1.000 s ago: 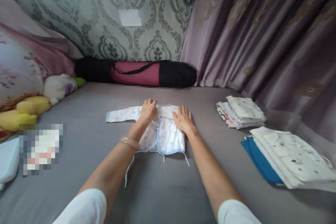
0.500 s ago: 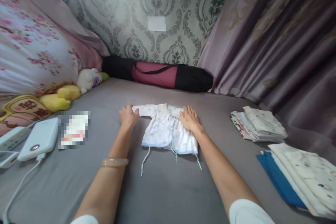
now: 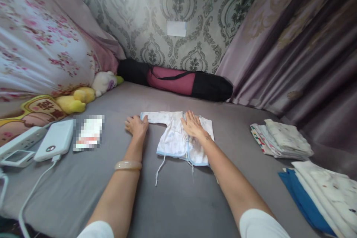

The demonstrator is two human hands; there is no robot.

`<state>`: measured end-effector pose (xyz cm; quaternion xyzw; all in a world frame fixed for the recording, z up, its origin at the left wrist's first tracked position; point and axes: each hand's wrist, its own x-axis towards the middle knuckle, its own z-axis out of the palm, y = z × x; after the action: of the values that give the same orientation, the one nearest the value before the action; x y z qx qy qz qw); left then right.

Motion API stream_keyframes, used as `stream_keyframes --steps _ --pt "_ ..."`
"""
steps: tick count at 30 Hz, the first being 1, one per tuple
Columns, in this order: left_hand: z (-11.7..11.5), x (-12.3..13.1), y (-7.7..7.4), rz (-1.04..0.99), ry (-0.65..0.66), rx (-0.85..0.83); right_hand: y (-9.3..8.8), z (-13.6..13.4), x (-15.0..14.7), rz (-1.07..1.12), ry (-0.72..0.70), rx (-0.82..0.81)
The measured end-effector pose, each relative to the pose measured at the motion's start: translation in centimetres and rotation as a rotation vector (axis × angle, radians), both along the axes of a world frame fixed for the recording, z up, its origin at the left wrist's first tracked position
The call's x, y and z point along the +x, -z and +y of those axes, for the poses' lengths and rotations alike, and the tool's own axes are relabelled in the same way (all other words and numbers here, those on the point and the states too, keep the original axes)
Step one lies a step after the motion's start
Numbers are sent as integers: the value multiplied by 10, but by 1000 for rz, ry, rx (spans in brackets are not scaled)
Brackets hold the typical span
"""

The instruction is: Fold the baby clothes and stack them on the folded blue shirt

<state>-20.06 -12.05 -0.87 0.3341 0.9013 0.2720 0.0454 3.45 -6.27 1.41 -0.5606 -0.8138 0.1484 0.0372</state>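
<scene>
A small white baby shirt (image 3: 171, 139) with blue trim and thin ties lies spread on the grey bed sheet (image 3: 173, 200). Its left sleeve (image 3: 157, 117) stretches out flat, while on the right no sleeve sticks out past the body. At the left cuff, my left hand (image 3: 136, 125) rests with thumb and bent fingers apart, the thumb touching the cuff's edge. My right hand (image 3: 193, 123) lies flat over the neckline and upper front, fingers extended, hiding part of the collar.
Folded clothes form two stacks (image 3: 288, 137) (image 3: 331, 186) on the right. At left are a white power bank (image 3: 55, 139) with a cable, a power strip (image 3: 23, 141), a blurred card (image 3: 89, 134) and plush toys (image 3: 71, 102). A long black-and-maroon bag (image 3: 174, 81) lies along the wall.
My right hand has slid left across the shirt, from its right shoulder onto the neckline. My left hand stays by the cuff, more of which now shows. The whole view has shifted slightly.
</scene>
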Motion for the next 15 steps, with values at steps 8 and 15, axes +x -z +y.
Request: stream_keyframes --steps 8,15 --pt "8 -6 8 -33 -7 8 32 -7 -28 -40 -72 91" --pt "17 -18 3 -209 -22 113 32 -3 -27 -58 -66 59"
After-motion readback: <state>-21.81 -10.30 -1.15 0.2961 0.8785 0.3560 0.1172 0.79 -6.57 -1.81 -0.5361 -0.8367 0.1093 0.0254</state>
